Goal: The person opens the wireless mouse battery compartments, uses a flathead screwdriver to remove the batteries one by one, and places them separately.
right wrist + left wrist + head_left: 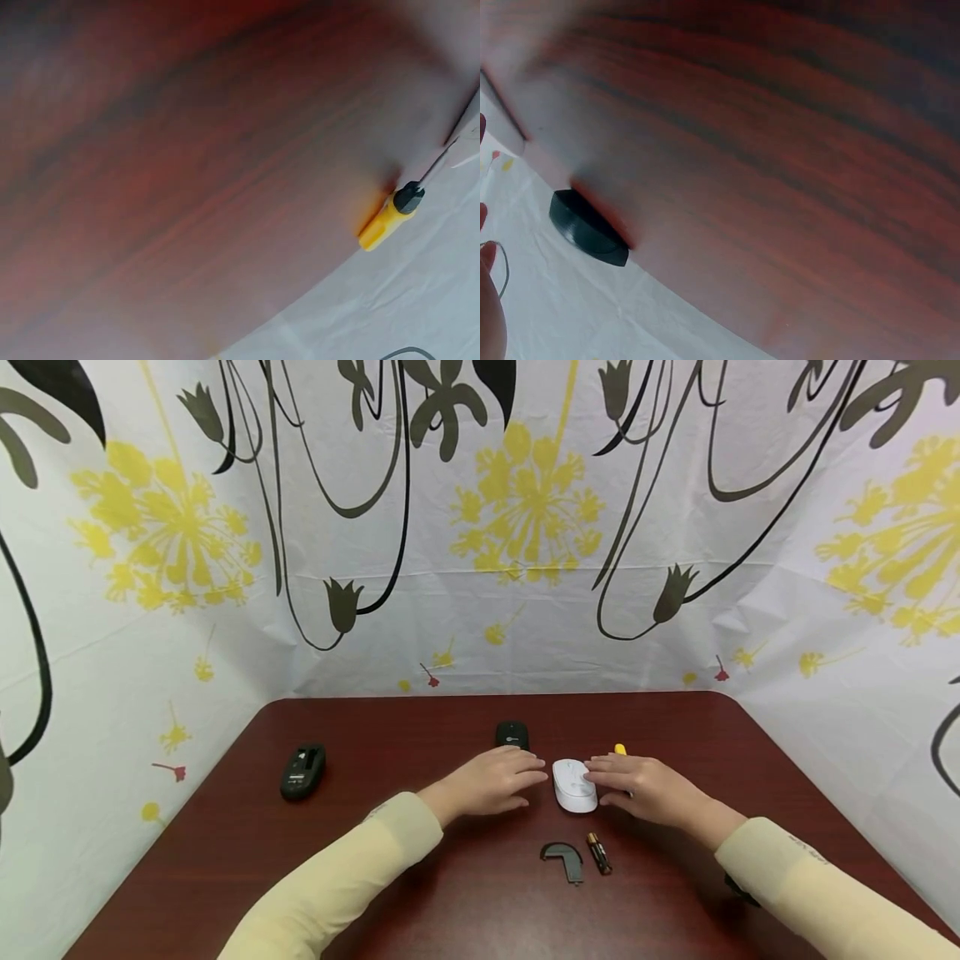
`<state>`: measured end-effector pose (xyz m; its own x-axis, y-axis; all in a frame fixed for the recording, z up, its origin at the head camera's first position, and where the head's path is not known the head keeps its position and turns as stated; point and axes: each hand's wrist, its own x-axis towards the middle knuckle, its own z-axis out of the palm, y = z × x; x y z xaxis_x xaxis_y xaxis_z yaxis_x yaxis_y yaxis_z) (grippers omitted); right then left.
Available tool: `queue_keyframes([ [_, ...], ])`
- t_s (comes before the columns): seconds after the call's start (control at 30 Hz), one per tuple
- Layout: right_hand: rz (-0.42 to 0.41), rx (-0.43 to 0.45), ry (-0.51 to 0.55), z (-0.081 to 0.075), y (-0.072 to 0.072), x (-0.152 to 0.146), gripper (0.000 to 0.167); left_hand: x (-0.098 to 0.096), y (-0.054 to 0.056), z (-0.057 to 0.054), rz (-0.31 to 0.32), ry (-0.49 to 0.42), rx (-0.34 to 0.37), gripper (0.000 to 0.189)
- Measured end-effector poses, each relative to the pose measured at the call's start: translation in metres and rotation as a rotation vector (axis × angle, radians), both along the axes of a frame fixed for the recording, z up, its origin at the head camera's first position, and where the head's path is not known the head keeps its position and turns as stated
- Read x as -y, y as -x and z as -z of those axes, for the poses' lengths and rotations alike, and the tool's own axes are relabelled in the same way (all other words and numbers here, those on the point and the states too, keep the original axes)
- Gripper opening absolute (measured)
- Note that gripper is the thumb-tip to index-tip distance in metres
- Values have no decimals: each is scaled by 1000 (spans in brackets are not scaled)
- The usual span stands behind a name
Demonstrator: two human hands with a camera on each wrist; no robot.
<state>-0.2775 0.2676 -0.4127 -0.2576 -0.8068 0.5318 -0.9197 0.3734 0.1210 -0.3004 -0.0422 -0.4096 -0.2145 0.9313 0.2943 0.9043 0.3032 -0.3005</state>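
Observation:
A white computer mouse [574, 787] lies on the table between the two hands. My left hand [491, 781] is just left of it, fingers straight and holding nothing. From the right, my right hand [651, 789] reaches in with straight fingers, its fingertips overlapping the mouse's right edge. Behind the left hand is a black mouse [512, 734], partly hidden by the fingers; the left wrist view shows the same black mouse [589, 229] side-on. Beyond the right hand lies a screwdriver [388, 221] with a yellow handle, its shaft pointing toward the white mouse.
Nearer the front lie a dark grey curved cover piece [564, 858] and a small black-and-copper battery [598, 853]. At the left, a second black mouse [303, 772] has a slot in its upward side. Patterned white cloth [525, 643] surrounds the dark red table [420, 727].

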Motion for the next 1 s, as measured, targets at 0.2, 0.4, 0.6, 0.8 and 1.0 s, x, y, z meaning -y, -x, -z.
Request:
queue_keyframes([
  [0.2, -53, -109, -65, 0, 5, 0, 56, -10, 10, 5, 56, 27, -111, 46],
  [0.4, -92, -164, -135, 1, 10, 1, 57, -19, 16, 7, 92, 118, -198, 42],
  [0.6, -98, -175, -183, 4, 14, -1, 57, -25, 19, 11, 137, 158, -254, 39],
  [0.8, -120, -206, -212, 7, 20, -2, 51, -30, 22, 12, 169, 140, -278, 34],
  [1.0, -162, -247, -213, 11, 23, -3, 24, -34, 23, 14, 186, 130, -297, 29],
])
